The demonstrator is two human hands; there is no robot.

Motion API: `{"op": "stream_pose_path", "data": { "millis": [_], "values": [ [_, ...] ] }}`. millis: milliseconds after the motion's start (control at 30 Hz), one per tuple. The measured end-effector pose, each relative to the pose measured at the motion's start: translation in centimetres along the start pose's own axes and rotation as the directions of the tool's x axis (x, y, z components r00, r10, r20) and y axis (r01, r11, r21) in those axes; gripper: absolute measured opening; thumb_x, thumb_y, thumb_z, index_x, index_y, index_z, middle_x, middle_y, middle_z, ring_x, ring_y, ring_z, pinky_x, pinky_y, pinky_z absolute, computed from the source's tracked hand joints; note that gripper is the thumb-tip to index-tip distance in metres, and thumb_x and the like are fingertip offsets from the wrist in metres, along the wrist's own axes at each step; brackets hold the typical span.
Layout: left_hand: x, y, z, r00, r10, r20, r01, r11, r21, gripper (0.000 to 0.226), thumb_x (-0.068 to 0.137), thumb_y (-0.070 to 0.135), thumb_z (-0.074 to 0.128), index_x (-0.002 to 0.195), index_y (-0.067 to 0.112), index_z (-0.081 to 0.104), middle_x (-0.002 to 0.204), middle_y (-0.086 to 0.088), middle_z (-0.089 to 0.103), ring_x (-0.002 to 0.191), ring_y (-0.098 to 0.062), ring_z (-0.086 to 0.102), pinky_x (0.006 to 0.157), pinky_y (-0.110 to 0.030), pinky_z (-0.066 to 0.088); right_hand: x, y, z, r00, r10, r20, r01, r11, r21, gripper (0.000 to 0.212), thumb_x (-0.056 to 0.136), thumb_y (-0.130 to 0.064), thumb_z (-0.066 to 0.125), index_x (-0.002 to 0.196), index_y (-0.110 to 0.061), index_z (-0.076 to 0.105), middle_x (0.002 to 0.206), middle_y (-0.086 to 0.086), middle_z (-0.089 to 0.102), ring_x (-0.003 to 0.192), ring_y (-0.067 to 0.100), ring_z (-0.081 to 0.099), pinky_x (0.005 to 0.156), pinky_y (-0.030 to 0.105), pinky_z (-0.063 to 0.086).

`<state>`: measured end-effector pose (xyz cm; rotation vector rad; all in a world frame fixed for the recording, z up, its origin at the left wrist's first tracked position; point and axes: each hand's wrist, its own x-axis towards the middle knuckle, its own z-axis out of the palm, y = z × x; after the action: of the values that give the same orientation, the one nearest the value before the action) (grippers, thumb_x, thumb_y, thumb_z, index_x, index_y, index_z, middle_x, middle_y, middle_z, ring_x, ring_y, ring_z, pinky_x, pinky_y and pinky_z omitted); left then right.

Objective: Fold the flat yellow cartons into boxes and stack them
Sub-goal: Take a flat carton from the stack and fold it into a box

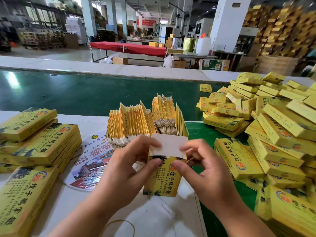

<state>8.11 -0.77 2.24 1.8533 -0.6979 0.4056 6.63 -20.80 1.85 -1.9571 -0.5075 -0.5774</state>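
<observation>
I hold one yellow carton (162, 180) upright in front of me, its white end flap (168, 145) standing open at the top. My left hand (126, 166) grips the carton's left side, thumb on the front and fingers on the flap. My right hand (201, 166) pinches the right side, its fingertips on the flap's right edge. Just behind stands a dense batch of flat yellow cartons (145, 122) on edge. Folded boxes lie heaped in a big pile (266, 127) to the right.
Larger yellow boxes (39, 139) are stacked at the left on the white table (95, 124). A printed round fan (90, 161) lies beneath the flat cartons. A green conveyor belt (85, 93) runs behind. A rubber band (119, 224) lies near my left forearm.
</observation>
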Motion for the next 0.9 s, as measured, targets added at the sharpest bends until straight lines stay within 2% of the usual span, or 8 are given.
{"op": "stream_pose_path", "data": {
  "millis": [100, 167, 300, 433, 567, 733, 800, 900],
  "values": [
    [-0.1, -0.3, 0.0, 0.994, -0.103, 0.031, 0.107, 0.977, -0.185, 0.058, 0.087, 0.023, 0.068, 0.135, 0.042, 0.043, 0.098, 0.004, 0.073, 0.095, -0.023, 0.069, 0.081, -0.033, 0.057, -0.2, 0.1, 0.3, 0.998, 0.069, -0.009, -0.067, 0.989, 0.128, 0.053, 0.08, -0.047, 0.07, 0.126, -0.05, 0.043, 0.086, -0.011, 0.072, 0.078, 0.01, 0.068, 0.067, 0.016, 0.053],
    [0.0, -0.4, -0.2, 0.99, -0.13, 0.053, 0.138, 0.97, -0.201, 0.063, 0.084, 0.025, 0.07, 0.136, 0.046, 0.042, 0.1, -0.003, 0.072, 0.098, -0.026, 0.068, 0.084, -0.041, 0.056, -0.1, 0.1, 0.2, 0.995, 0.1, 0.025, -0.103, 0.982, 0.158, 0.067, 0.08, -0.047, 0.071, 0.137, -0.056, 0.037, 0.087, -0.011, 0.072, 0.077, 0.009, 0.068, 0.068, 0.019, 0.056],
    [0.3, 0.0, -0.5, 0.988, -0.128, 0.081, 0.142, 0.97, -0.198, 0.029, 0.079, 0.035, 0.066, 0.108, 0.034, 0.063, 0.102, -0.002, 0.072, 0.096, -0.025, 0.068, 0.081, -0.051, 0.057, 0.1, 0.1, -0.2, 0.991, 0.092, 0.101, -0.108, 0.98, 0.167, 0.041, 0.083, -0.04, 0.071, 0.121, -0.049, 0.06, 0.094, -0.013, 0.074, 0.083, 0.013, 0.071, 0.069, 0.029, 0.061],
    [0.3, 0.1, -0.4, 0.991, -0.125, 0.056, 0.135, 0.966, -0.219, 0.014, 0.082, 0.02, 0.069, 0.093, 0.027, 0.067, 0.098, -0.003, 0.071, 0.088, -0.025, 0.069, 0.075, -0.049, 0.058, 0.0, 0.1, -0.2, 0.989, 0.121, 0.083, -0.136, 0.971, 0.199, 0.026, 0.081, -0.03, 0.074, 0.104, -0.043, 0.072, 0.092, -0.005, 0.074, 0.079, 0.019, 0.072, 0.068, 0.038, 0.062],
    [0.3, -0.2, -0.1, 0.991, -0.13, 0.041, 0.136, 0.962, -0.236, 0.01, 0.083, 0.014, 0.066, 0.088, 0.023, 0.068, 0.1, -0.003, 0.073, 0.09, -0.026, 0.071, 0.075, -0.049, 0.058, 0.0, 0.0, -0.4, 0.992, 0.111, 0.057, -0.119, 0.981, 0.154, 0.025, 0.079, -0.024, 0.076, 0.1, -0.037, 0.075, 0.089, -0.008, 0.075, 0.072, 0.012, 0.07, 0.063, 0.025, 0.058],
    [0.1, -0.4, -0.5, 0.998, -0.024, 0.054, 0.034, 0.981, -0.192, 0.016, 0.08, 0.026, 0.07, 0.094, 0.019, 0.067, 0.105, 0.0, 0.072, 0.095, -0.02, 0.07, 0.078, -0.024, 0.055, 0.0, -0.6, -0.5, 0.998, 0.045, 0.053, -0.053, 0.986, 0.157, 0.026, 0.077, -0.042, 0.072, 0.1, -0.03, 0.074, 0.089, -0.015, 0.073, 0.078, 0.009, 0.07, 0.063, 0.013, 0.051],
    [0.1, -0.5, -0.5, 0.998, -0.056, 0.032, 0.061, 0.979, -0.195, 0.017, 0.08, 0.035, 0.069, 0.092, 0.022, 0.068, 0.102, 0.0, 0.073, 0.092, -0.021, 0.07, 0.077, -0.029, 0.056, 0.0, -0.8, -0.5, 0.999, 0.035, 0.039, -0.041, 0.985, 0.169, 0.029, 0.08, -0.052, 0.068, 0.099, -0.03, 0.074, 0.089, -0.014, 0.073, 0.08, 0.009, 0.07, 0.063, 0.013, 0.051],
    [0.1, -0.5, -0.5, 0.995, -0.1, 0.019, 0.102, 0.977, -0.186, 0.015, 0.082, 0.037, 0.066, 0.092, 0.026, 0.069, 0.099, 0.0, 0.073, 0.09, -0.023, 0.07, 0.075, -0.042, 0.058, 0.1, -0.8, -0.3, 0.999, 0.04, 0.021, -0.042, 0.99, 0.132, 0.019, 0.082, -0.043, 0.071, 0.098, -0.033, 0.073, 0.088, -0.016, 0.072, 0.08, 0.007, 0.069, 0.063, 0.012, 0.051]
  ]
}}
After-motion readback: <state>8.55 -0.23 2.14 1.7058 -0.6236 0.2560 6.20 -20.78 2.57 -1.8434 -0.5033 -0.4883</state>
